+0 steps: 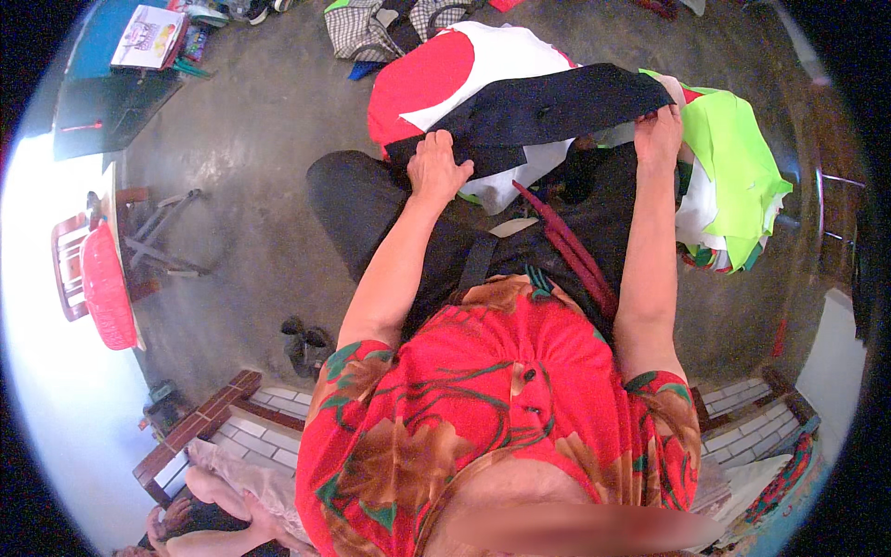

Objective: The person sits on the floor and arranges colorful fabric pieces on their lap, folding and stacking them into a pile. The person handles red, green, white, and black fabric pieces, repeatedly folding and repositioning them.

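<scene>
A long strip of black cloth (557, 107) is stretched across and above my knees. At its left end my left hand (438, 172) is closed on the edge, fingers curled over it. Farther right, my right hand (658, 137) pinches the other end between thumb and fingers. Beneath and beyond the strip lie a red cloth piece (422, 79) and a white cloth piece (520, 48), partly covered by it. Dark red fabric strips (577, 251) rest on my lap, next to my black trousers. What lies under the black cloth is mostly hidden.
Bright green cloth (738, 158) is heaped beside my right knee. Checked cloth (367, 28) lies on the floor ahead. At the left are a folding metal stand (162, 237) and a chair with a red cushion (107, 288). Another person (223, 511) is at lower left.
</scene>
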### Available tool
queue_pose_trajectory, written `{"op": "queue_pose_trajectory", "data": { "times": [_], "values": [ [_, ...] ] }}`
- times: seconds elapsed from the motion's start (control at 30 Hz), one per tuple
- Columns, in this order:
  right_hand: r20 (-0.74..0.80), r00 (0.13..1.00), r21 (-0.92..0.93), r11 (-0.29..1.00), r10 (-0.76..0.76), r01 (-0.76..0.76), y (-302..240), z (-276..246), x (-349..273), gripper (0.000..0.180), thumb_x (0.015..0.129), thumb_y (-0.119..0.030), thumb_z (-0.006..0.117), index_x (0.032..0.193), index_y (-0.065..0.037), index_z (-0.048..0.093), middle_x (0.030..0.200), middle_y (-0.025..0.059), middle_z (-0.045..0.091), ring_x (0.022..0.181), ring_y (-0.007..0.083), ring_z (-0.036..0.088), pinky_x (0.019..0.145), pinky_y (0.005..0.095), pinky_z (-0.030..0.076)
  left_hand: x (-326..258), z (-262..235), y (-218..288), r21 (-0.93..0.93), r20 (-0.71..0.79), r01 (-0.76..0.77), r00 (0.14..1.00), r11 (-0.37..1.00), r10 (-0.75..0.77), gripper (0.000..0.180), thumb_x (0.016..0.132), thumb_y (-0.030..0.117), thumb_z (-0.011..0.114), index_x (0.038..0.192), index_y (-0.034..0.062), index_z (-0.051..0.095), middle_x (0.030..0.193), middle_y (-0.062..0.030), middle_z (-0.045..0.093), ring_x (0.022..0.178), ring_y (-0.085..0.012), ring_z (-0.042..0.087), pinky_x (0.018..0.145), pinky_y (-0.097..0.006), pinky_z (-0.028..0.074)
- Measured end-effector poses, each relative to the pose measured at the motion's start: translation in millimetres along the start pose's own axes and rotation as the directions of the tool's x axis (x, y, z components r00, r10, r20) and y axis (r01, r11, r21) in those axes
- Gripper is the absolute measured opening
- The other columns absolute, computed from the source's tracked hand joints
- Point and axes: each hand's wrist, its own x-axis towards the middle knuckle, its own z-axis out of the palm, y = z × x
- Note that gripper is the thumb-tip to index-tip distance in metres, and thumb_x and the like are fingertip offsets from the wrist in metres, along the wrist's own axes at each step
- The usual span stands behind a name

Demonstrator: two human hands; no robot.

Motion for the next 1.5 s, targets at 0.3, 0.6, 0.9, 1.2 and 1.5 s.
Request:
{"op": "queue_pose_trajectory", "data": {
  "times": [0.3, 0.6, 0.9, 1.2, 1.5],
  "values": [
    [-0.074, 0.997, 0.040, 0.999, 0.003, 0.000, -0.2, -6.3, 5.9, 0.018, 0.089, -0.002, 0.051, 0.103, -0.009, 0.059, 0.096, 0.0055, 0.066, 0.080, 0.0178, 0.064, 0.062, 0.0291, 0.049, 12.0, 1.9, -44.0, -0.598, -0.081, 0.202, 0.948, 0.776, -0.309, 0.015, 0.073, 0.008, 0.064, 0.088, 0.0026, 0.063, 0.081, -0.0093, 0.064, 0.077, -0.0173, 0.062, 0.070, -0.030, 0.048],
    [-0.052, 0.997, 0.102, 0.993, -0.054, 0.059, -14.9, -5.2, 5.1, 0.029, 0.088, 0.002, 0.042, 0.109, -0.006, 0.060, 0.098, 0.0097, 0.066, 0.078, 0.0188, 0.062, 0.056, 0.0297, 0.048, 21.4, -26.3, -56.9, -0.994, -0.104, -0.080, 0.894, 0.074, -0.437, 0.012, 0.084, 0.008, 0.060, 0.096, 0.0083, 0.058, 0.083, 0.0033, 0.056, 0.075, -0.0077, 0.050, 0.072, -0.021, 0.041],
    [-0.109, 0.991, 0.067, 0.994, -0.074, 0.081, -12.5, -23.1, 21.3, 0.024, 0.089, 0.001, 0.046, 0.107, -0.005, 0.060, 0.101, 0.0109, 0.065, 0.083, 0.0195, 0.063, 0.057, 0.0300, 0.051, 24.5, -55.1, -69.2, -0.415, -0.060, 0.012, 0.997, 0.910, -0.041, 0.036, 0.072, 0.013, 0.075, 0.104, 0.0086, 0.060, 0.097, -0.0124, 0.067, 0.093, -0.0252, 0.064, 0.080, -0.036, 0.049],
    [0.077, 0.991, 0.143, 0.985, -0.105, 0.094, -11.7, -25.3, 22.1, 0.026, 0.086, 0.006, 0.045, 0.107, -0.002, 0.058, 0.102, 0.0146, 0.064, 0.086, 0.0243, 0.064, 0.072, 0.0361, 0.055, 61.1, -74.4, -131.9, -0.020, 0.067, 0.096, 0.993, 0.995, -0.094, 0.025, 0.072, 0.013, 0.063, 0.096, 0.0139, 0.069, 0.091, -0.0139, 0.068, 0.089, -0.0338, 0.065, 0.078, -0.043, 0.051],
    [0.020, 0.983, -0.087, 0.979, -0.185, 0.186, -44.4, 30.5, 44.2, 0.034, 0.082, 0.010, 0.041, 0.110, -0.001, 0.057, 0.103, 0.0151, 0.063, 0.088, 0.0258, 0.062, 0.075, 0.0380, 0.053, 69.5, -55.8, -169.2, -0.583, 0.034, 0.210, 0.971, 0.785, -0.235, 0.023, 0.074, 0.009, 0.068, 0.097, 0.0031, 0.068, 0.085, -0.0138, 0.069, 0.079, -0.0210, 0.066, 0.073, -0.032, 0.050]
  ]
}}
